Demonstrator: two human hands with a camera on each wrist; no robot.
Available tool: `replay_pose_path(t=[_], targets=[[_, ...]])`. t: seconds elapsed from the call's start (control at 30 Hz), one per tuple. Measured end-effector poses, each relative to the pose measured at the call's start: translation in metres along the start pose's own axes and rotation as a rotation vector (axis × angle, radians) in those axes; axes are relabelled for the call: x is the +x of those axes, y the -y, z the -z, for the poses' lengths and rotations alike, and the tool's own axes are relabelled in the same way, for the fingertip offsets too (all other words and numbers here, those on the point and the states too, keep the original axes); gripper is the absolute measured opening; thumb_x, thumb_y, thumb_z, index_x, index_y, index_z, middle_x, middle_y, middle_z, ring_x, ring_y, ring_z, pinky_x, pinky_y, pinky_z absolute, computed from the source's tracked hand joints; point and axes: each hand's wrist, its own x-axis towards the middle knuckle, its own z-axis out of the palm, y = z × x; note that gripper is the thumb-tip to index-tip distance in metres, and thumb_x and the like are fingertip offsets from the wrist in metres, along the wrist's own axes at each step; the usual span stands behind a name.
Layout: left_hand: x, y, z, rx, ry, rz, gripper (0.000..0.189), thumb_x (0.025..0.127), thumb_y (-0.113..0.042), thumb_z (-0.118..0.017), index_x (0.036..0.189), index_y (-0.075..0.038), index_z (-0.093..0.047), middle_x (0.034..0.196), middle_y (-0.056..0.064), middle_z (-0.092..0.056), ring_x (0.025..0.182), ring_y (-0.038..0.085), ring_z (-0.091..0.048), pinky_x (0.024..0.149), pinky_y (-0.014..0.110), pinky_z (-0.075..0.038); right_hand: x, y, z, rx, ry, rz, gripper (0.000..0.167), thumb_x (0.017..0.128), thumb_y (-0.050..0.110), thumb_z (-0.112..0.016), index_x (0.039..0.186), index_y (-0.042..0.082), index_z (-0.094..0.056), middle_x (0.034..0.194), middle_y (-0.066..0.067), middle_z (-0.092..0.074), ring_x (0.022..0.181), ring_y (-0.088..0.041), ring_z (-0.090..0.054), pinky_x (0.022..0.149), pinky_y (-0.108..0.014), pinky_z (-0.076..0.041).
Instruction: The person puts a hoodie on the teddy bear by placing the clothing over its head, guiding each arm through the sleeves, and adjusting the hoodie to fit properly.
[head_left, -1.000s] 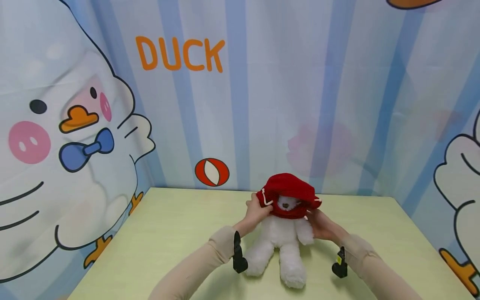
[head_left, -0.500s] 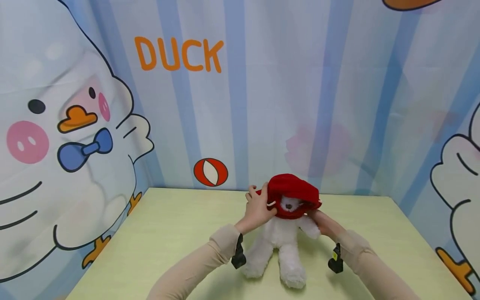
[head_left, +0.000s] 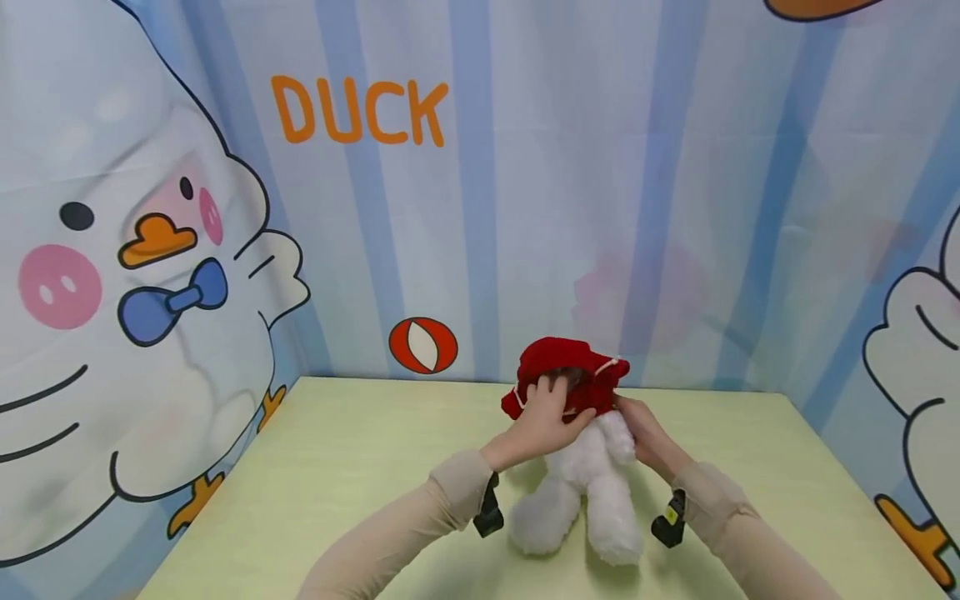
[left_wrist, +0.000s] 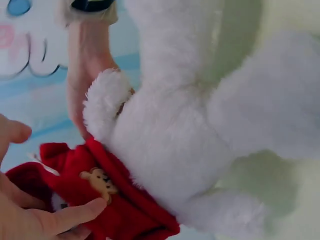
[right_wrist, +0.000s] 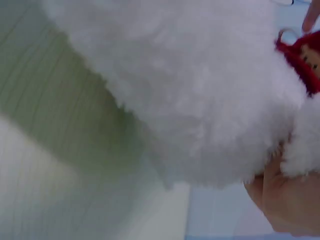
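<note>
A white plush toy (head_left: 585, 458) sits on the table in the head view, with a red garment (head_left: 555, 354) with white cords bunched around its head. My left hand (head_left: 542, 425) is at the garment's opening in front of the toy's face. In the left wrist view, the thumb lies on the red cloth beside a small bear patch (left_wrist: 100, 184), and other fingers go under its edge. My right hand (head_left: 647, 433) holds the toy from its side, behind its arm; the fingertips are hidden. The toy's face is mostly covered.
A pale yellow-green table (head_left: 360, 467) lies under the toy. Behind it hangs a striped blue curtain (head_left: 525, 183) printed with ducks and a ball. Black wrist cameras (head_left: 489, 508) are strapped below both hands.
My left hand has moved from the garment's left side to its front, over the toy's face. The toy has shifted slightly right and turned, and its head and the garment have tilted left.
</note>
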Motion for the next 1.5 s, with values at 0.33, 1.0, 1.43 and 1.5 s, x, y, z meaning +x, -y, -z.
replay_pose_path(t=[0.33,1.0,1.43,1.5], targets=[[0.028,0.002,-0.001,-0.589,-0.237,0.256,0.081,0.07,-0.037,-0.073,0.135,-0.014,-0.03,0.141,0.007,-0.024,0.127,0.019,-0.031,0.099,0.037,-0.037,-0.035,0.011,-0.062,-0.374,-0.342,0.497,0.03,0.09,0.01,-0.047,0.118,-0.002,-0.046,0.11,-0.014,-0.056,0.09,0.001,-0.05,0.076,-0.013,-0.04],[0.027,0.044,-0.002,-1.112,-0.079,0.325,0.031,0.075,-0.007,-0.066,0.1,-0.013,-0.049,0.074,-0.007,-0.052,0.063,0.008,-0.049,0.059,0.021,-0.042,-0.043,-0.005,-0.067,-1.041,-0.075,1.55,0.024,0.088,0.017,-0.052,0.098,-0.002,-0.064,0.108,-0.023,-0.052,0.086,-0.026,-0.048,0.069,-0.025,-0.042],[0.02,0.066,0.002,-0.915,0.011,0.282,0.07,0.075,-0.009,-0.065,0.133,-0.007,-0.027,0.131,0.01,-0.039,0.112,0.024,-0.044,0.087,0.035,-0.043,-0.027,0.028,-0.014,-0.851,-0.03,0.801,0.088,0.071,0.018,-0.074,0.141,0.027,-0.021,0.147,-0.014,-0.016,0.13,-0.037,-0.026,0.091,-0.059,-0.036],[0.016,0.064,-0.002,-0.692,-0.116,0.202,0.089,0.073,-0.017,-0.07,0.141,-0.009,-0.013,0.142,0.014,-0.025,0.124,0.029,-0.034,0.092,0.041,-0.041,-0.024,0.026,-0.011,-0.848,-0.049,0.819,0.083,0.072,0.015,-0.073,0.14,0.024,-0.027,0.143,-0.015,-0.024,0.122,-0.036,-0.038,0.089,-0.055,-0.04]])
